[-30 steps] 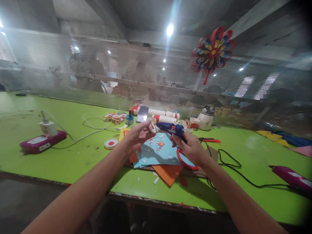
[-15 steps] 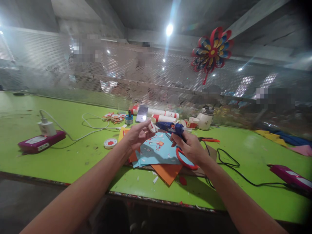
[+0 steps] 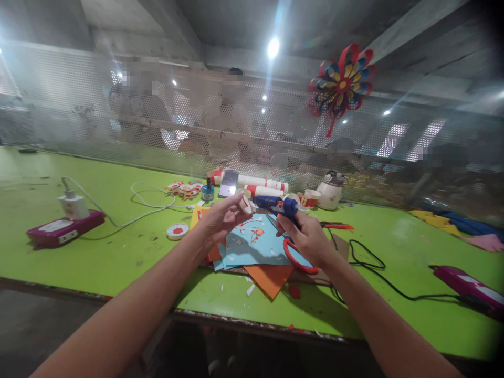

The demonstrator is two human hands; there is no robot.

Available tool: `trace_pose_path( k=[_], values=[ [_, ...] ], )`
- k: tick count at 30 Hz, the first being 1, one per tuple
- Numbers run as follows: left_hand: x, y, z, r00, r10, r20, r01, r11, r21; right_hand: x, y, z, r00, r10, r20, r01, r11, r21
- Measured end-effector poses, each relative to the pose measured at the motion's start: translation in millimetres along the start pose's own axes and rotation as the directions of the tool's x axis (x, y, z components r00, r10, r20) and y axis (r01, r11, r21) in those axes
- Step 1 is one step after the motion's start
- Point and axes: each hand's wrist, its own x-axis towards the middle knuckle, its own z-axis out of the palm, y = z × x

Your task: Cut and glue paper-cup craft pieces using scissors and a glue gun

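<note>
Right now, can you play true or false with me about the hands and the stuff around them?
1. The right hand holds the glue gun. True.
2. The left hand is empty. False: the left hand holds a red-and-white piece.
3. Orange paper sticks out from under the blue paper. True.
4. The jug lies on its side. False: the jug stands upright.
5. The table is red. False: the table is green.
6. The big paper flower is higher than both hands. True.
</note>
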Motion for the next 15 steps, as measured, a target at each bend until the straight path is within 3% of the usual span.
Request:
trace_pose_path(
  k=[15],
  values=[
    [-0.2,-0.2,0.0,1.0,0.001,-0.006,-0.001,1.0,0.004,1.0,0.6,-0.9,1.0,-0.001,-0.007,0.001,1.0,0.006]
  ],
)
